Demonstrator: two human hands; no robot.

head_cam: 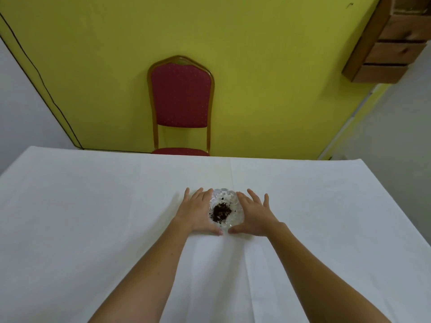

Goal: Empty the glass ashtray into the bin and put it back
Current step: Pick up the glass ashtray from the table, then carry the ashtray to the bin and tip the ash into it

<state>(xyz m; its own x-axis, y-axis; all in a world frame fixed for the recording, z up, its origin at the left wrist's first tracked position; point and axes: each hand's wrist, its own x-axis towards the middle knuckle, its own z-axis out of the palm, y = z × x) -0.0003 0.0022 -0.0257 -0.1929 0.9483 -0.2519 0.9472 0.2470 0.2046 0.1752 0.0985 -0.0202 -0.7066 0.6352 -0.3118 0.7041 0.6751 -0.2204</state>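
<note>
Counter: the wide counter under a white cloth (93,217) carries only the ashtray, which sits about midway between its left and right edges, nearer the far edge than the near one.
Chair: a red padded chair with a gilt frame (180,99) stands beyond the far edge against the yellow wall; no bin shows anywhere in view.
Left hand: the left hand (198,212) lies open against the ashtray's left side, fingers spread and thumb curled round the near rim, not yet closed on it.
Right hand: the right hand (253,213) mirrors it on the right, likewise open, probably so both palms can cup the glass level.
Ashtray: the small cut-glass ashtray (224,197) rests flat between them.
Ash: the dark loose ash heap (220,212) is still inside, so a level lift would likely spare the cloth.
</note>
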